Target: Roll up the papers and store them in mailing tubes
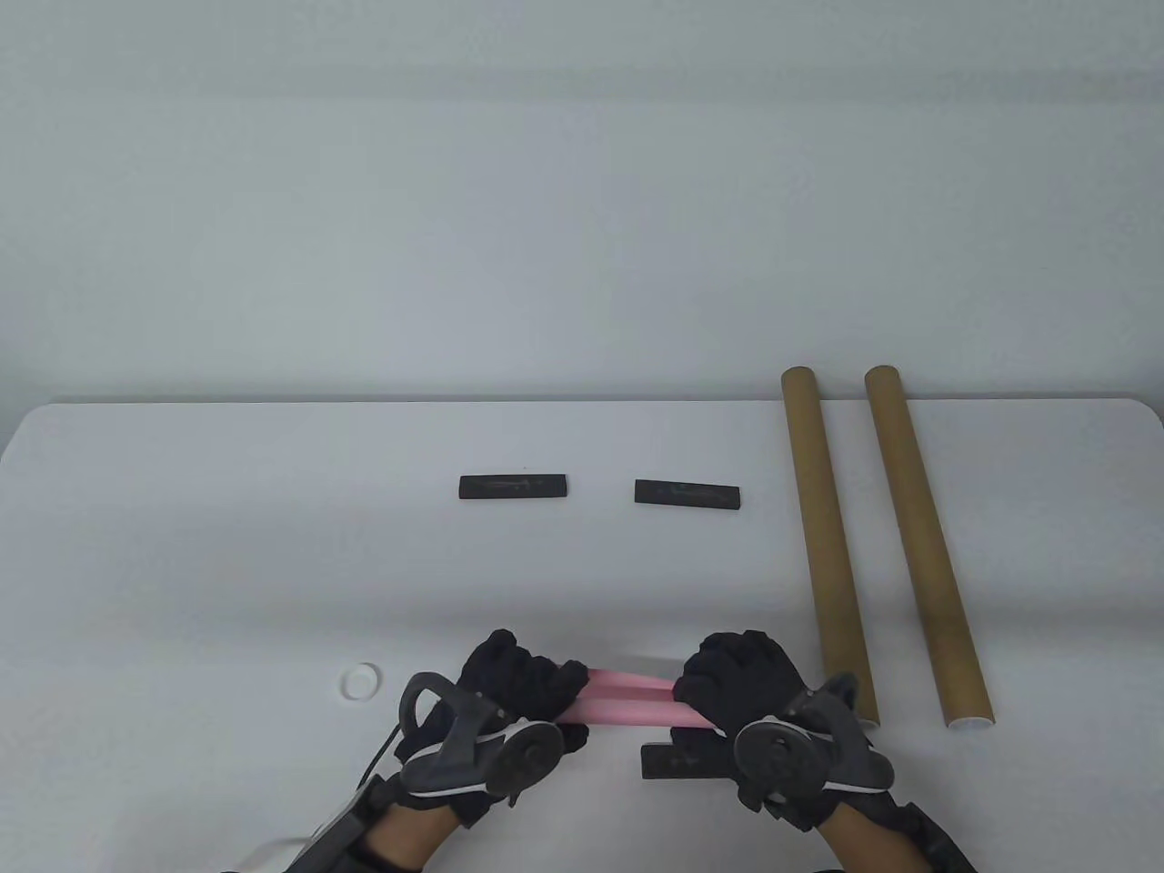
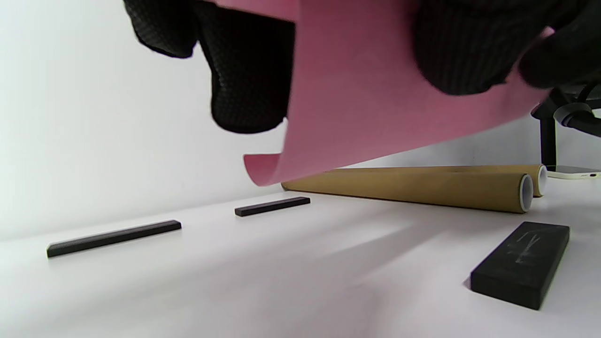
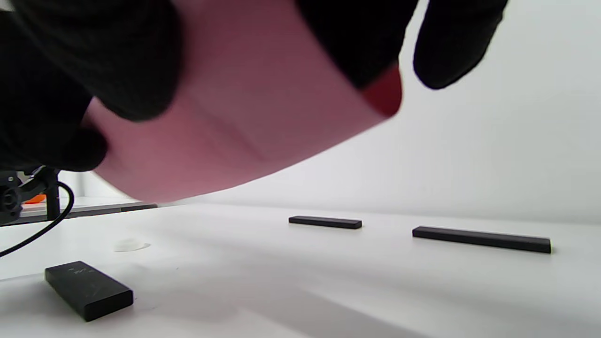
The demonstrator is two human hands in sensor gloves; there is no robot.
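Observation:
A rolled pink paper [image 1: 629,698] is held above the table near its front edge. My left hand [image 1: 523,691] grips its left end and my right hand [image 1: 741,682] grips its right end. In the left wrist view the pink paper [image 2: 375,103] curls under my gloved fingers [image 2: 244,70], with a loose edge hanging down. In the right wrist view the pink roll [image 3: 244,122] fills the top, held by my fingers [image 3: 450,42]. Two brown mailing tubes [image 1: 827,536] [image 1: 923,546] lie side by side at the right; they also show in the left wrist view [image 2: 422,185].
Two black bar weights [image 1: 514,486] [image 1: 687,494] lie at mid-table. Another black bar [image 1: 677,757] lies under my right hand. A white tube cap [image 1: 361,680] lies left of my left hand. The table's back edge runs behind the tubes.

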